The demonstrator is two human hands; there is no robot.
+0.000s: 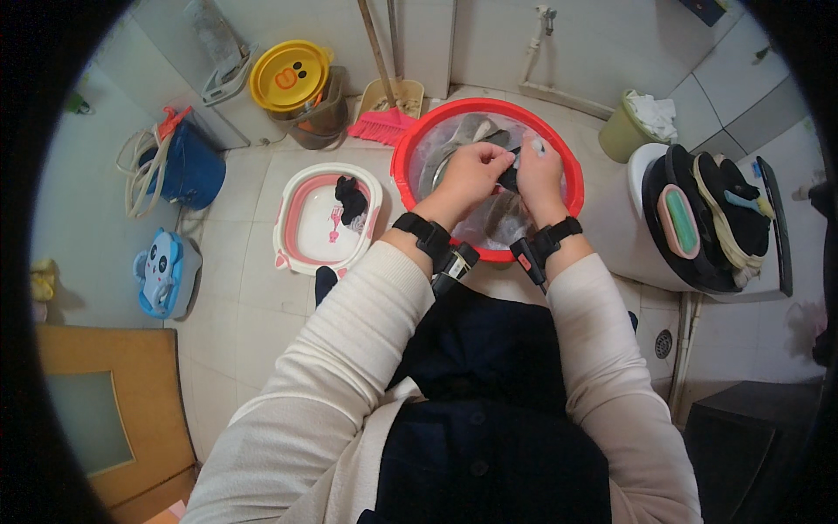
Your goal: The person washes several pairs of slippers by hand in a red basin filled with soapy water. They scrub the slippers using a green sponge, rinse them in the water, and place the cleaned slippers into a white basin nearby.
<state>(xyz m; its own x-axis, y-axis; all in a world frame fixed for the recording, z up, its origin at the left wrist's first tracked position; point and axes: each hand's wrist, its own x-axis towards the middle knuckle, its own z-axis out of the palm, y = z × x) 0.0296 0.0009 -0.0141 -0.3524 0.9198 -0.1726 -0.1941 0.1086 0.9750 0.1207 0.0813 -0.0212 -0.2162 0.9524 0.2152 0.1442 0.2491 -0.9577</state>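
Observation:
Over a red-rimmed basin (399, 166), both of my hands are closed and close together. A small black cloth (509, 179) is between them, mostly hidden by the fingers. My left hand (471, 173) pinches it with thumb and forefinger. My right hand (539, 175) is wrapped around its other side, with white suds on the fingers. Below them, grey wet laundry (504, 218) lies in cloudy, soapy water. To the left stands a white and pink basin (288, 223), with a crumpled black cloth (351, 200) inside at its right.
A pink broom (384, 127) and a dustpan lean behind the basins. Farther left are a yellow-lidded bucket (291, 77), a blue bucket (194, 166) and a blue panda-faced tub (166, 272). Right, a toilet (630, 218) bears dark clothing and a soap dish (678, 221), near a green bin (621, 135).

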